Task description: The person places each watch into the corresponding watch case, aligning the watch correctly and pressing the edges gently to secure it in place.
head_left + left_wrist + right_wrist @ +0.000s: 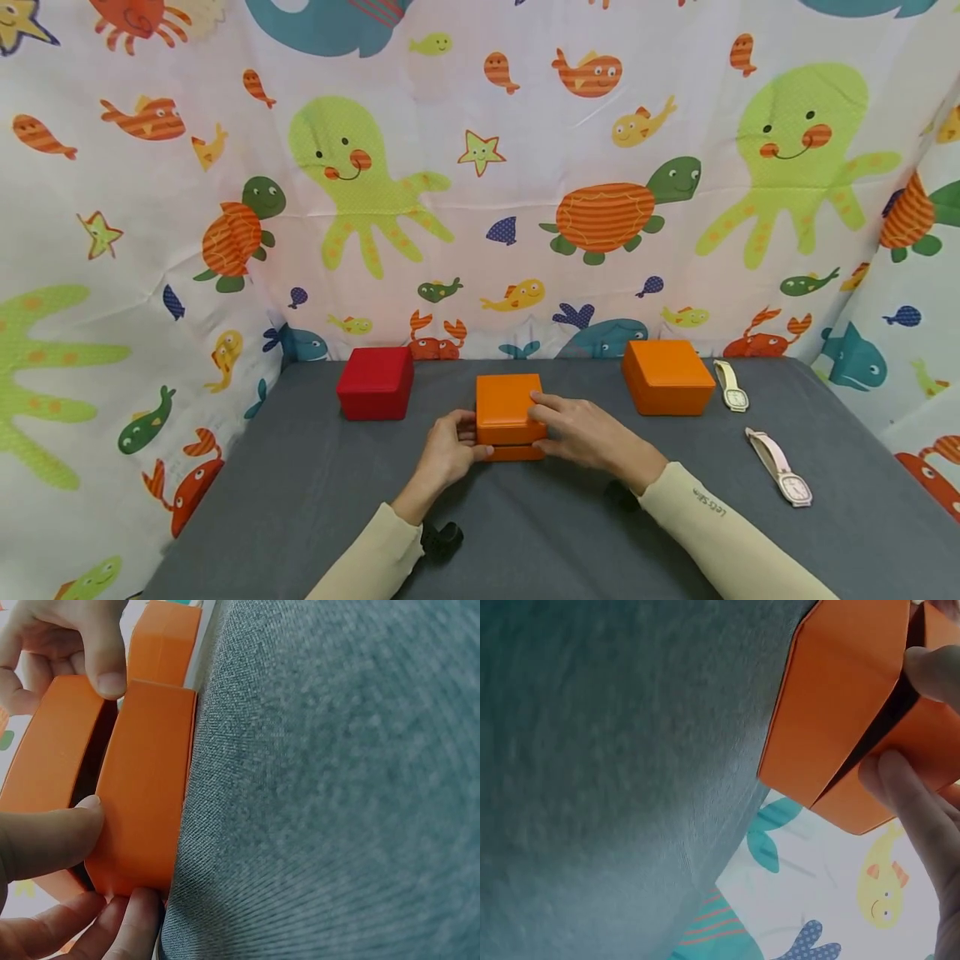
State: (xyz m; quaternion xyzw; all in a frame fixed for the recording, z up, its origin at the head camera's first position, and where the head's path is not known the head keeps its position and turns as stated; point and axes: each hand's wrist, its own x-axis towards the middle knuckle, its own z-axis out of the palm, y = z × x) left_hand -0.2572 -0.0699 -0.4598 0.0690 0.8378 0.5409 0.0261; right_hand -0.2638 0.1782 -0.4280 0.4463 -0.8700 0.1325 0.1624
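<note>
At the front of the middle orange box (508,400), both thumbs rest by the dark gap between its slightly raised lid (56,742) and its base (146,795). The box lies between the two hands on the gray table (262,483). The left hand (444,454) grips its left front corner, thumb at the gap, the other fingers curled against the box's left side. The right hand (581,429) holds the box's right side, its thumb at the gap and its upper fingers on the lid; how its remaining fingers lie I cannot tell. Left of the middle box and farther back stands a red box (373,383); to its right, another orange box (667,377). Beyond that lie a pale yellow watch (731,387) and a pale pink watch (780,468). Behind the middle box hangs sea-animal fabric (465,192).
</note>
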